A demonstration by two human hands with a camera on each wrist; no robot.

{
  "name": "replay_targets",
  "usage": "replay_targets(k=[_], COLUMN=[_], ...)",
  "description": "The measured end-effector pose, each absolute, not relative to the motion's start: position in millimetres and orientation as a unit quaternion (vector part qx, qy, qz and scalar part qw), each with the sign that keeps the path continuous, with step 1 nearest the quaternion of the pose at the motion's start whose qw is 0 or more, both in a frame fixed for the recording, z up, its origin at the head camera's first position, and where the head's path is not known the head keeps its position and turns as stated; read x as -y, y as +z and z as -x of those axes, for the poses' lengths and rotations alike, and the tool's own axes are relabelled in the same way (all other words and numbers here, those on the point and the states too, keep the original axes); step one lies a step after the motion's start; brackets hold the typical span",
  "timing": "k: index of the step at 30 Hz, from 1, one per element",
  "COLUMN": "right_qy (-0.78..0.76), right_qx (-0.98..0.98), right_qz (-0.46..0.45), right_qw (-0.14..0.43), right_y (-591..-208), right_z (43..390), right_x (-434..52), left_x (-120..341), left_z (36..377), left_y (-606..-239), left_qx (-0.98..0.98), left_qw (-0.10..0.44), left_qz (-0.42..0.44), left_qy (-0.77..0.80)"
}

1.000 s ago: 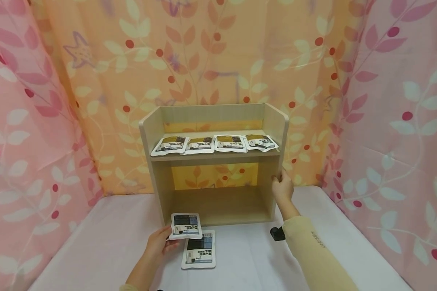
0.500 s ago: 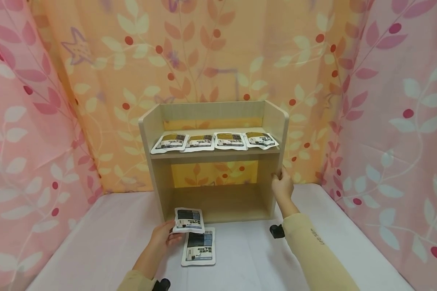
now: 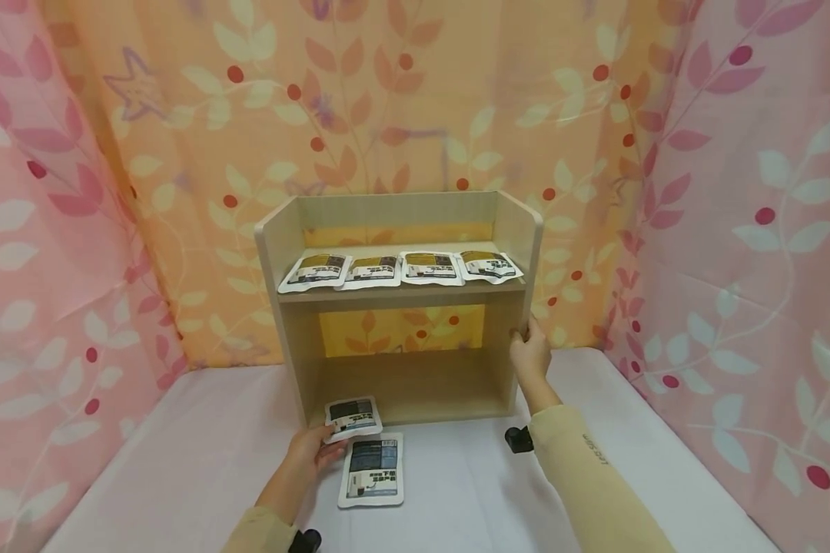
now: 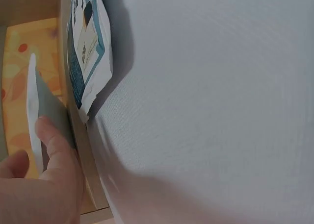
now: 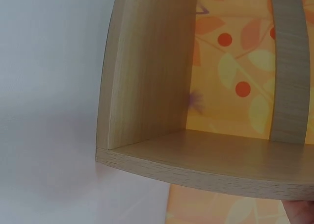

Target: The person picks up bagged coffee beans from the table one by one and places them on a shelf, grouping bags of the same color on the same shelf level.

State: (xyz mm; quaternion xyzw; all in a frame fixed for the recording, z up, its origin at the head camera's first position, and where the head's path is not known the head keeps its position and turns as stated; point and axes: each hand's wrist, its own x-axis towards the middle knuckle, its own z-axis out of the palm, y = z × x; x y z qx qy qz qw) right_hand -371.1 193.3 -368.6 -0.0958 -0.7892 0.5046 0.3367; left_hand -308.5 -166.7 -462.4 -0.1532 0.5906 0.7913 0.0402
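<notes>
In the head view, my left hand (image 3: 304, 457) pinches a white-edged flat pouch (image 3: 354, 418) by its left side. That pouch is at the front left of the lower compartment of a small wooden shelf (image 3: 401, 298). The left wrist view has the thumb and a finger on either side of the held pouch (image 4: 33, 106). A second pouch (image 3: 372, 470) lies on the white surface just in front. My right hand (image 3: 531, 355) grips the shelf's right side panel; only a bit of it shows in the right wrist view, where the shelf's wood (image 5: 147, 87) fills most of the frame.
Several similar pouches (image 3: 431, 267) lie in a row on the upper shelf board. The shelf stands on a white-covered table (image 3: 456, 491). Patterned orange cloth (image 3: 401, 115) hangs behind, with pink cloth (image 3: 768, 269) at both sides.
My left hand has carried its pouch slightly right and forward, into the front of the lower compartment. My right hand keeps its hold on the side panel. The head view has shifted a little.
</notes>
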Motion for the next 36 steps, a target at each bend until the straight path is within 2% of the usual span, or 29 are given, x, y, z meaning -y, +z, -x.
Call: replay_targets(k=[9,19,36], right_qy=[0.500,0.501,0.499], right_qx=[0.793,0.790,0.787], right_qz=[0.099,0.095,0.092], right_qw=[0.335,0.341,0.349], right_y=[-372,-369,-369], right_z=[369,370,371], right_x=[-194,-192,-193], left_x=[163,158,155], left_z=[314,327,334], left_y=[-466,-471,-462], left_qx=[-0.604,-0.619,-0.615], left_qw=[0.037,0.008,-0.001], left_qz=[0.145,0.149,0.175], left_qy=[0.783,0.771,0.769])
